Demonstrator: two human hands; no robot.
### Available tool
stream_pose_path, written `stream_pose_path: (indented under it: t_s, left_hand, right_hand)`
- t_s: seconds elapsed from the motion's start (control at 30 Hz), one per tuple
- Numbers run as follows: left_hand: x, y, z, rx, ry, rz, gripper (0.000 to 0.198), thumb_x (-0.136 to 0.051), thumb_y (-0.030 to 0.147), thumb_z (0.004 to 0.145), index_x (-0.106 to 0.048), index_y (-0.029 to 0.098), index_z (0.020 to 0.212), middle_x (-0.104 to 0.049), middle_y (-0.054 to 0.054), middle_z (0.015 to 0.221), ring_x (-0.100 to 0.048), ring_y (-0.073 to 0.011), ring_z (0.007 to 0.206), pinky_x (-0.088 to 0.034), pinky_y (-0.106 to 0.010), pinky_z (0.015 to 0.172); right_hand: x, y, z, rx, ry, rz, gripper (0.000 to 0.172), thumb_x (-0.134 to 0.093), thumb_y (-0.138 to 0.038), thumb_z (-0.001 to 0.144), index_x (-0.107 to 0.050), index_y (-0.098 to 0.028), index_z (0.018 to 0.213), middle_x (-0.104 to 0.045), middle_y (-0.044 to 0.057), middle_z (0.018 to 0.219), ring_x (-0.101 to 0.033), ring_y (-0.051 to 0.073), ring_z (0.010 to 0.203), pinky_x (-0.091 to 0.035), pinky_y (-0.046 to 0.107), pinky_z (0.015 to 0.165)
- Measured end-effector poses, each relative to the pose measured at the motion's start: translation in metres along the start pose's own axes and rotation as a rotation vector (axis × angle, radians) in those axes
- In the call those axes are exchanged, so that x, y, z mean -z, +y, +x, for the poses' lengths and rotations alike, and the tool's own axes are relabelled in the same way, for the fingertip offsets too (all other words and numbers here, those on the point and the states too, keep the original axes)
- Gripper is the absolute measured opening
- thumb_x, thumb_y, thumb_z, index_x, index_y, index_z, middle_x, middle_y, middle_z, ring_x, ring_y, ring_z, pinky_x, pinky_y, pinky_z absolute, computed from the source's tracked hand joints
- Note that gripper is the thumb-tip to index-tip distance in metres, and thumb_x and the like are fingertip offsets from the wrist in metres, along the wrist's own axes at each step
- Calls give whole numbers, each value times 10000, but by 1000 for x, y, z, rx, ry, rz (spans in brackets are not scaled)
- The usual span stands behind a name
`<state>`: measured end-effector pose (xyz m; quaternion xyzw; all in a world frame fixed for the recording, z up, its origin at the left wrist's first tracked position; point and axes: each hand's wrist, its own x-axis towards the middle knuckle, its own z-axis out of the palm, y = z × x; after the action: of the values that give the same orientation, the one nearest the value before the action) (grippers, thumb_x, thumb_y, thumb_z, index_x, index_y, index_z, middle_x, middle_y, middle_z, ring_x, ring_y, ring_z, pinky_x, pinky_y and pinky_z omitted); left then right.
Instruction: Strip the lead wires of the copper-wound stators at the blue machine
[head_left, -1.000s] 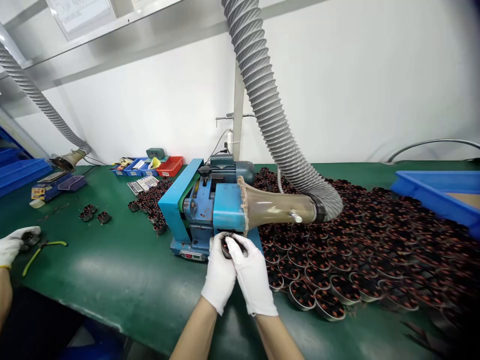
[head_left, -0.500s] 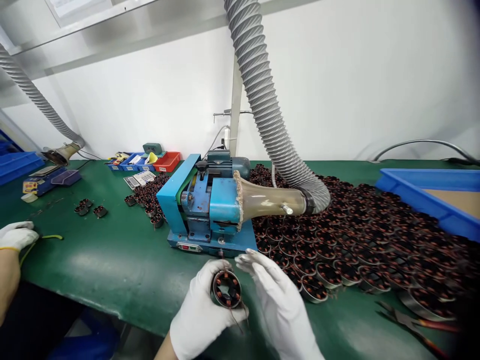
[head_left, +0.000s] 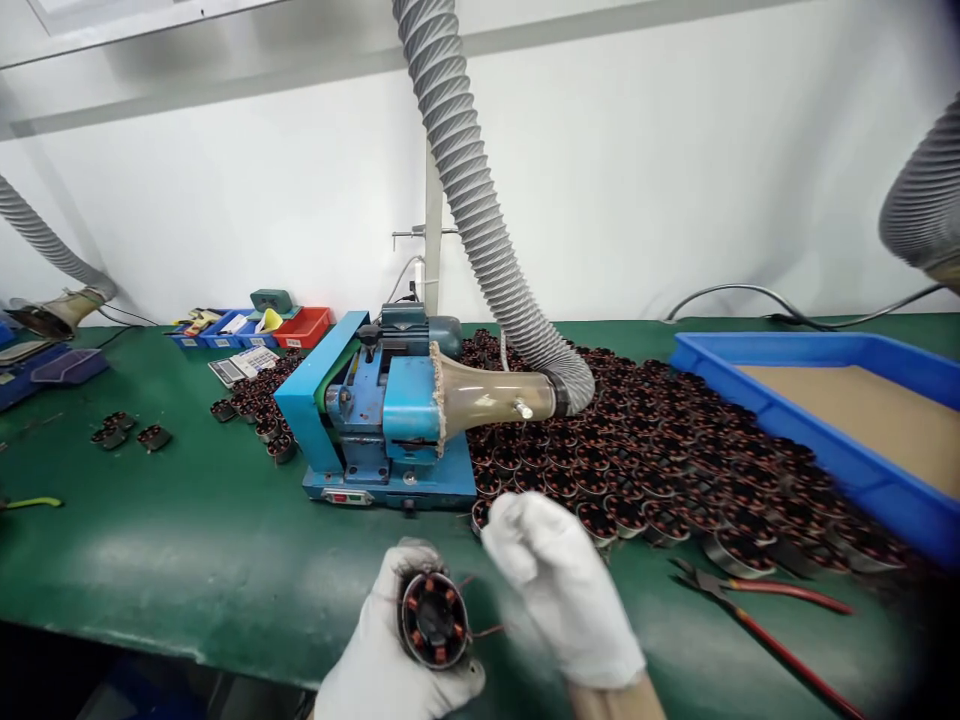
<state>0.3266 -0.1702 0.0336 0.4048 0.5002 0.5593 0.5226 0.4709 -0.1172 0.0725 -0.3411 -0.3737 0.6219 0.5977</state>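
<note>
In my gloved left hand (head_left: 382,640) is a round motor stator (head_left: 435,622), its ring of copper windings facing up toward me. Thin wire ends stick out at its right side. Just right of it hovers my gloved right hand (head_left: 559,590), apart from the stator, its fingers curled together and partly blurred. Whether anything is inside those fingers is hidden. Beyond the right hand spreads a wide pile of similar stators (head_left: 622,440). Red-handled cutting pliers (head_left: 739,590) lie with jaws apart on the green bench to the right.
A blue belt-driven machine (head_left: 375,420) stands ahead, its clear funnel (head_left: 495,392) joined to a grey hose (head_left: 480,180). A blue tray (head_left: 810,440) is at right. Several stators (head_left: 154,437), a green-handled tool (head_left: 34,503) and small bins (head_left: 304,327) are at left.
The view has swung right. My left hand has lowered and tilted the stator. My right hand's outstretched fingers have curled in. The other person's gloved hand at left is out of view.
</note>
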Motion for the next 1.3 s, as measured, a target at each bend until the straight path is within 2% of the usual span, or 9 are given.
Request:
stream_pose_path:
  t_s: [0.1,0.23,0.37,0.47,0.57,0.67,0.8,0.97,1.3]
  left_hand:
    - [6,8,-4,-44,10,118,535,-685,50,436,-607,231,933,-562,-25,1072,-574,-168,877,-481,-229,754]
    - [7,11,0,-222,-28,218,487,-666,92,552,-612,253,1007,-551,-41,1122,-553,-218,1047,-447,-302,918]
    - [6,5,6,-454,-74,284,449,-662,73,600,-622,275,999,-576,-36,1020,-573,-218,1007,-466,-315,897]
    - [11,1,8,-528,-67,374,473,-677,39,584,-616,271,992,-578,-39,990,-592,-207,939,-494,-296,836]
    - [14,-2,14,-469,-32,438,509,-699,38,578,-605,262,1025,-580,-49,1024,-597,-218,959,-495,-309,856]
    - [9,-9,28,-395,13,400,476,-668,86,667,-587,271,1097,-576,-58,1111,-579,-226,1047,-473,-326,916]
    - [-1,-30,53,-314,160,291,326,-576,146,780,-589,248,1089,-598,-70,1137,-573,-220,1065,-439,-349,963]
    - [-9,-47,80,-208,219,216,344,-597,160,760,-580,231,1095,-622,-68,1134,-588,-205,1041,-432,-355,970]
    - [-15,-44,105,-245,242,188,313,-629,177,727,-598,225,1035,-618,-59,1079,-581,-195,1017,-436,-344,951]
  right_hand:
    - [0,-6,-2,0,75,64,202,-718,-391,693,-667,-196,692,-594,9,619,-478,106,463,-425,252,459]
    - [-21,11,-12,-81,-62,-165,200,-724,-327,676,-739,-187,819,-709,79,819,-648,228,781,-509,342,719]
    - [-25,14,0,15,0,-219,81,-729,-272,660,-736,-192,669,-698,50,719,-624,186,665,-501,299,632]
    - [-6,2,15,182,199,-130,155,-733,-331,648,-702,-183,614,-685,54,710,-588,160,598,-510,306,601]
    - [5,6,13,364,412,-341,184,-635,-366,773,-722,-204,788,-705,77,838,-633,194,712,-531,349,689]
    - [-5,32,1,449,149,-723,193,-672,-331,754,-723,-234,914,-717,88,972,-650,264,897,-514,422,833]
    - [-27,64,5,428,180,-941,261,-629,-383,774,-693,-203,951,-706,118,1022,-633,306,969,-477,497,897]
    - [-30,72,40,247,163,-917,237,-529,-338,838,-666,-185,958,-704,110,998,-645,261,922,-501,434,863]
    - [-24,78,61,283,97,-848,271,-444,-306,885,-687,-187,899,-684,89,897,-638,225,848,-499,367,804]
